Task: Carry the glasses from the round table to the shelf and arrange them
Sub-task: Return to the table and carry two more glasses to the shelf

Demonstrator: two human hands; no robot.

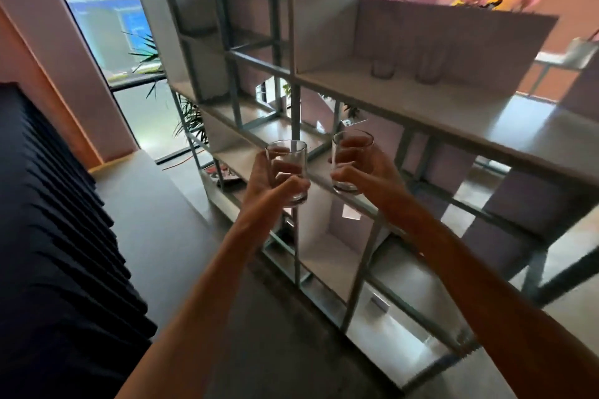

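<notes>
Head view looks down two outstretched bare arms. The left hand [269, 181] is wrapped round the left glass [288, 155], thumb across the front near its base and fingers showing through the clear wall from behind. The right hand [366, 168] clasps the right glass [346, 185] the same way. Both glasses are upright, empty as far as can be seen, and held close together without touching, in the air in front of the open-frame shelf [405, 100]. They hang below the wide board of the upper right compartment and are not yet resting on anything. On that board, near its back wall, stand two blurred clear shapes that look like shelved glasses [382, 66], side by side. Judging by that, part of the carrying seems done, and this pair has reached the shelf. What is left is to lift them to the board, set them down and line them up with the others. The round table is out of sight, so how many glasses remain there cannot be told. A potted plant [146, 52] stands by the window [97, 10] to the left.
</notes>
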